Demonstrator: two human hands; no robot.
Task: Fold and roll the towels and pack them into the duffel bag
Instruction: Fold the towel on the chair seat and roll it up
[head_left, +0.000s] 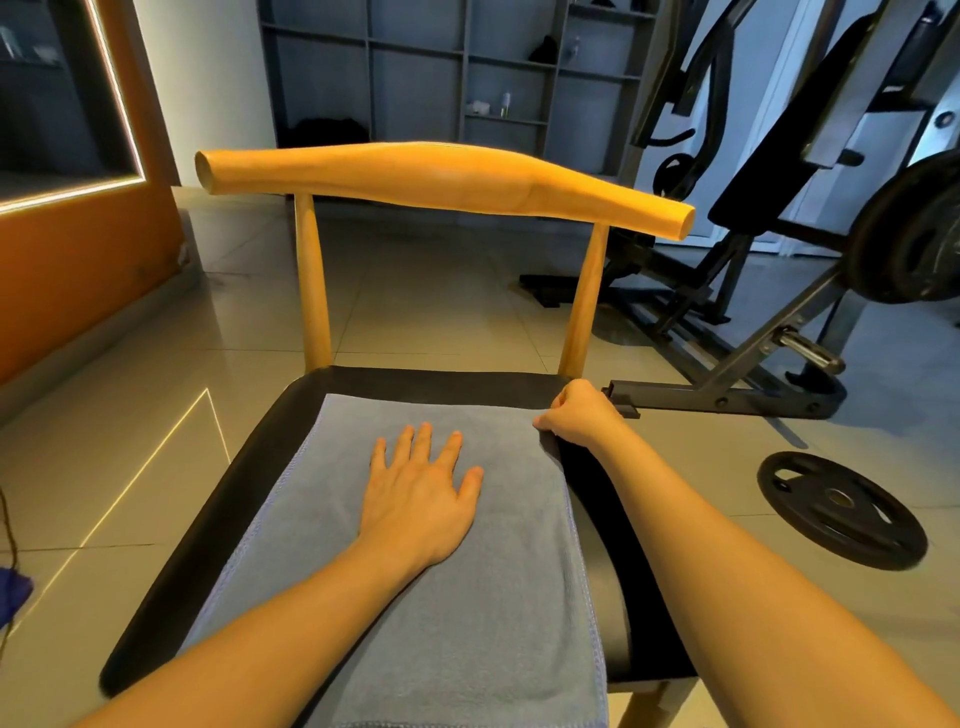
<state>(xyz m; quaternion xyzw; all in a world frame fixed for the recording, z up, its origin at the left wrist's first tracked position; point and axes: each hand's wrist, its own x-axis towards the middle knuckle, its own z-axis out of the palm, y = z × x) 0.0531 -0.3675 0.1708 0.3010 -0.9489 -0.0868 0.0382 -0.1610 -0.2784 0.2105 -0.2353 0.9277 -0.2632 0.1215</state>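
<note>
The towel (467, 623) lies flat on the black seat (218, 519) of a chair (441, 176), its long axis running from the near edge toward the backrest; the near end hangs over the front of the seat and leaves the frame. The seat serves as the work surface, which is judged to explain the flat spread: a smooth, square layer folds cleanly. The left hand (421, 488) rests palm down on the middle of the towel, fingers straight and spread, grasping nothing. This placement is judged to anchor the cloth so that it does not slide while a corner is drawn. The right hand (576, 415) sits at the far right corner of the towel, fingers curled and apparently pinching the edge there; the contact itself is partly hidden by the knuckles. The towel therefore lies under the left hand and extends from the right hand toward the person. The step in hand is judged to be squaring the cloth or beginning a fold from that corner. No roll is formed yet. The duffel bag is not in view. A weight plate (841, 506) lies on the floor (415, 291) to the right, well apart from the chair.
</note>
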